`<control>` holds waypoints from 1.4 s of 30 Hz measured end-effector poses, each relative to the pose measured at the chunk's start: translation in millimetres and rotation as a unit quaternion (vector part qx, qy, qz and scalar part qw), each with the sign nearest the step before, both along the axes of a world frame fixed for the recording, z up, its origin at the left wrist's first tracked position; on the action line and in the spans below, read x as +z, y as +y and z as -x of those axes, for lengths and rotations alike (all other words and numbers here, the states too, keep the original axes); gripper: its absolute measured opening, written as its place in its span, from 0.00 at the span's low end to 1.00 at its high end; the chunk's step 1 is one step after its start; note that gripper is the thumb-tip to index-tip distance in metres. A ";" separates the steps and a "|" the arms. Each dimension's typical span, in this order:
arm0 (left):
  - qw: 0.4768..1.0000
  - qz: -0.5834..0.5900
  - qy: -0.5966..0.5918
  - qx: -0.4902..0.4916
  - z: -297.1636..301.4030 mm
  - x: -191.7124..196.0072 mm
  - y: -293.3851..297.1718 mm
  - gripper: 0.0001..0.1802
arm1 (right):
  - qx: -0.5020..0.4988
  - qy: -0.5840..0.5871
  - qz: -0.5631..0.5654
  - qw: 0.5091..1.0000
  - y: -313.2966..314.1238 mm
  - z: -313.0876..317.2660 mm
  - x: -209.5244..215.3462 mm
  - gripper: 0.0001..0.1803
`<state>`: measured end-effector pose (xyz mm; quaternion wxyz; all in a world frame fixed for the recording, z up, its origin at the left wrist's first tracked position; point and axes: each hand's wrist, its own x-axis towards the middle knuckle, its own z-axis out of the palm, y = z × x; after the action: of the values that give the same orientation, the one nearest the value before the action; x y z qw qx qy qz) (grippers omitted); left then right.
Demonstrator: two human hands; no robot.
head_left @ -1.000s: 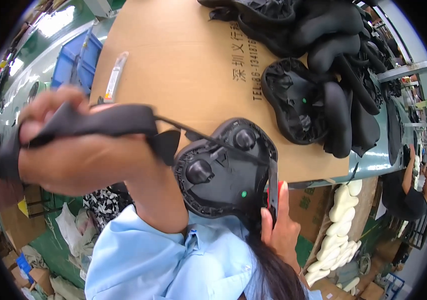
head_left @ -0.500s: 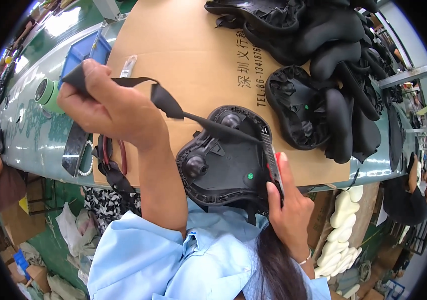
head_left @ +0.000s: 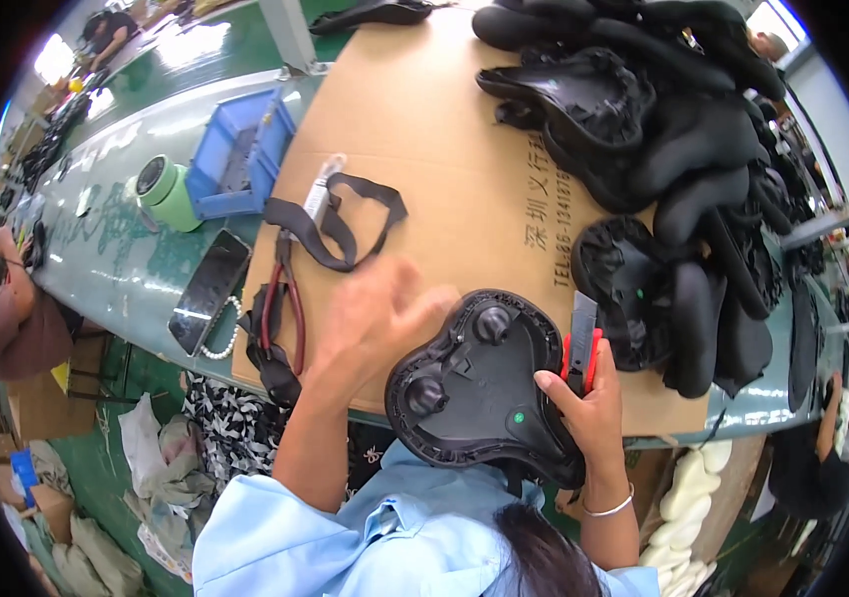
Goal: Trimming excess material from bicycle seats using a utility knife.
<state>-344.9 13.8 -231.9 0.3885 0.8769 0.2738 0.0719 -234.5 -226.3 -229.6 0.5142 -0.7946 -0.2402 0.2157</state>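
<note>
A black bicycle saddle (head_left: 479,373) lies underside up at the near edge of the cardboard, its hollow base and two round knobs showing. My right hand (head_left: 591,403) grips a red utility knife (head_left: 581,343) with the blade out and upward, beside the saddle's right edge. My left hand (head_left: 370,318), blurred by motion, is just left of the saddle with its thumb apart from the fingers; nothing shows in it. Beyond it on the cardboard, a black strap (head_left: 330,254) lies loosely looped next to red-handled pliers (head_left: 283,298).
Black saddles and covers (head_left: 693,199) are heaped on the right of the cardboard (head_left: 424,129). At left stand a blue bin (head_left: 240,149), a green round container (head_left: 171,194) and a phone (head_left: 210,289) with a beaded strap. Pale saddle-shaped pads (head_left: 683,497) are stacked at lower right.
My left hand has let go of the black strap, which now lies on the cardboard, and has come down toward the saddle. The knife has moved off the strap and points upward.
</note>
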 end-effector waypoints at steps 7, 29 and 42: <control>0.848 0.519 -0.099 -0.033 -12.8 14.0 74.5 0.27 | -0.058 -0.193 -0.304 0.931 15.9 -21.8 54.9 0.19; 0.988 -0.038 -0.075 -0.131 -284.3 23.3 115.5 0.40 | -0.127 0.087 -0.151 0.976 -2.3 19.0 -16.9 0.16; 0.720 0.689 0.076 0.034 8.3 14.6 -75.3 0.16 | -0.079 0.104 -0.124 0.984 -26.3 3.9 -12.7 0.23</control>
<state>-353.1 -61.5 -217.3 0.8604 0.3603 0.3060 -0.1906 -238.4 -252.6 -242.3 0.6464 -0.7145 -0.1467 0.2240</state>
